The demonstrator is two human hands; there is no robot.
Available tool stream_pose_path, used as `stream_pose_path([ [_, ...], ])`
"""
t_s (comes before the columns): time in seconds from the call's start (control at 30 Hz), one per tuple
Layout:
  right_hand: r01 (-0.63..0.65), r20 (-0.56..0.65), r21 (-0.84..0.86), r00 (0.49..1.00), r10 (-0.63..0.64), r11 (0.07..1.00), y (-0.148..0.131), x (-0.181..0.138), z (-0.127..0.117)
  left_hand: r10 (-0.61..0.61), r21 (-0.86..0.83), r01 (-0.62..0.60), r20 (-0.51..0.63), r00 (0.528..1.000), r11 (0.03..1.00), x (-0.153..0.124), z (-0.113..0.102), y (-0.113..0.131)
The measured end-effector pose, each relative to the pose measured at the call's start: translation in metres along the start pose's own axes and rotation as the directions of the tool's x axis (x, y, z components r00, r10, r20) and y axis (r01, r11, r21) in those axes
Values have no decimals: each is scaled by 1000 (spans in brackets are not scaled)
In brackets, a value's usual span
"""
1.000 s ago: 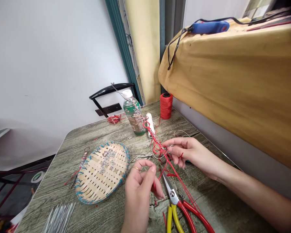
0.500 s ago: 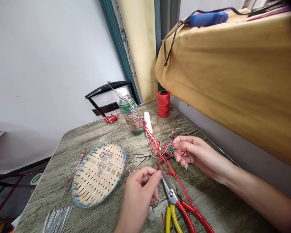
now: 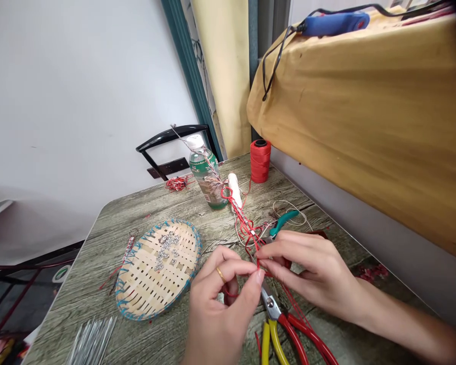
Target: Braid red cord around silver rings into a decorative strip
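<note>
A red and white braided cord (image 3: 243, 219) runs from the neck of a plastic bottle (image 3: 208, 177) toward me, with loose red strands at its near end. My left hand (image 3: 228, 291), a ring on one finger, pinches a red strand between thumb and fingertip. Close beside it, my right hand (image 3: 307, 268) is closed at the fingertips on the red cord too. Under the hands lie scissors (image 3: 271, 306) with red handles, their blade tips covered. Yellow handles (image 3: 270, 339) of another tool lie alongside. Green-handled pliers (image 3: 284, 223) rest behind my right hand.
To the left, a woven bamboo tray (image 3: 148, 289) holds small clear beads. Thin metal rods (image 3: 93, 339) lie nearer me. A red thread spool (image 3: 260, 161) and a white thread roll (image 3: 234, 190) stand at the back. A yellow cloth (image 3: 345, 111) hangs at right.
My right hand has moved left and in toward my left hand, and their fingertips now nearly meet at the cord. The green pliers have come into clearer view. The camera view has shifted slightly.
</note>
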State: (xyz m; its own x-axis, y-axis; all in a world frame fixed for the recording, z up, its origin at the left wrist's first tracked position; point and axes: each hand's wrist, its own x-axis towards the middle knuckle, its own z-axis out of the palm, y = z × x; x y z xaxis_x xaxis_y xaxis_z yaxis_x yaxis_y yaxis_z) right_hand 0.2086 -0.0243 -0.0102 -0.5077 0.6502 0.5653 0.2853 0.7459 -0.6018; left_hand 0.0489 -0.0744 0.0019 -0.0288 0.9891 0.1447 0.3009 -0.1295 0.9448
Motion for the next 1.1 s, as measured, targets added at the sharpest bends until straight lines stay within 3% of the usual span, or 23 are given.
stream_pose_path([
  [0.13,-19,28,17,999,19,1000,-2,7,-1,-8,-113,4,-40,999,994,7,-2,-3],
  [0.23,-163,28,65,986,162,984,-7,12,-3,-135,-221,100,-150,979,970,16,-3,-10],
  [0.33,-352,20,169,935,354,921,-9,18,-2,-272,-247,230,-153,950,941,25,0,-15],
  [0.47,-485,42,358,862,505,798,-7,21,0,-321,-244,291,-97,942,925,31,5,-15],
  [0.6,-487,76,474,853,517,734,-4,20,0,-333,-250,309,-62,941,918,31,8,-12],
  [0.83,-515,165,522,843,512,680,-7,24,0,-341,-279,311,-67,937,909,33,10,-13],
  [1.1,-452,119,542,876,468,708,-1,21,-1,-352,-274,326,-51,935,905,35,10,-17],
])
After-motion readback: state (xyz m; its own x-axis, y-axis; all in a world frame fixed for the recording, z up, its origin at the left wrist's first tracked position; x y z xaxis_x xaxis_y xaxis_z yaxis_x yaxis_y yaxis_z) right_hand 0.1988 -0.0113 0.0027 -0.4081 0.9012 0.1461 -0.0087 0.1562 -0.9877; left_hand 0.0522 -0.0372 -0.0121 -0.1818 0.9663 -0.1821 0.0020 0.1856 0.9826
